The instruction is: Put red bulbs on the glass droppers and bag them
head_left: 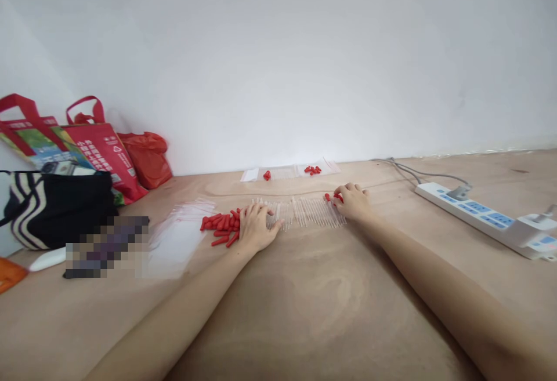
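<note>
My left hand [257, 229] lies palm down at the right edge of a pile of elongated red pieces [221, 222], its thumb spread apart from the fingers. Beside its thumb, thin pale sticks [311, 211] lie side by side in a row across the table. At the row's right end, my right hand [354, 202] has its fingers curled down around a small red piece [338, 198]. Another small red piece [327, 197] lies just left of those fingertips. The undersides of both hands are hidden.
Clear plastic bags [178, 233] are stacked left of the pile. Near the wall, flat bags [282, 173] bear small red pieces [312, 170]. A power strip [478, 216] with a grey cable stands right. Red shopping bags [102, 152] and a black bag [65, 207] fill the left.
</note>
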{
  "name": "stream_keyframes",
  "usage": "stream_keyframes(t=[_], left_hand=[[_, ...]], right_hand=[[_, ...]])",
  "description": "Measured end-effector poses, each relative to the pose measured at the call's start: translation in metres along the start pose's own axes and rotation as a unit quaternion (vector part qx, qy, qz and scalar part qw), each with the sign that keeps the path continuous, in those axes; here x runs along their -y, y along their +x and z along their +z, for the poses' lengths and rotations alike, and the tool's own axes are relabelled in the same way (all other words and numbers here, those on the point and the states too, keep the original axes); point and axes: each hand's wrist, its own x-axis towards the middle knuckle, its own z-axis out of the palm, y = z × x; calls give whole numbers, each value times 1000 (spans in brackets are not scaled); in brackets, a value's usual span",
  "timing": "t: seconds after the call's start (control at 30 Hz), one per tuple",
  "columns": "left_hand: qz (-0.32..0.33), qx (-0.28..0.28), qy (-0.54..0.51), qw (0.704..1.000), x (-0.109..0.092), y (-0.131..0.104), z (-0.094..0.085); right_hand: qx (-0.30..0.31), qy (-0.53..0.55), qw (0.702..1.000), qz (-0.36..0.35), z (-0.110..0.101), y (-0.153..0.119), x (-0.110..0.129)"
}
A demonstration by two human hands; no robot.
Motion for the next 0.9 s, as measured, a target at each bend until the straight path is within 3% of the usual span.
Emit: stream_keyframes(t=[0.13,0.23,0.33,0.47,0.7,0.9], left_hand=[[-35,-3,0,999,-3,5,3],[-45,-11,3,999,-4,8,6],[-39,-20,15,999,-5,9,9],[-47,-22,32,998,-5,8,10],[-24,-15,23,999,-3,7,10],[8,-8,-14,1000,-2,4,1]], right_hand=[[3,68,998,16,-4,1,2],[-42,141,989,15,-8,0,12],[-75,221,971,-43,-8,-6,27],[-76,282,949,-116,4,-23,47],[-95,322,913,-231,14,-46,58],[-116,259,930,-234,14,-46,56]])
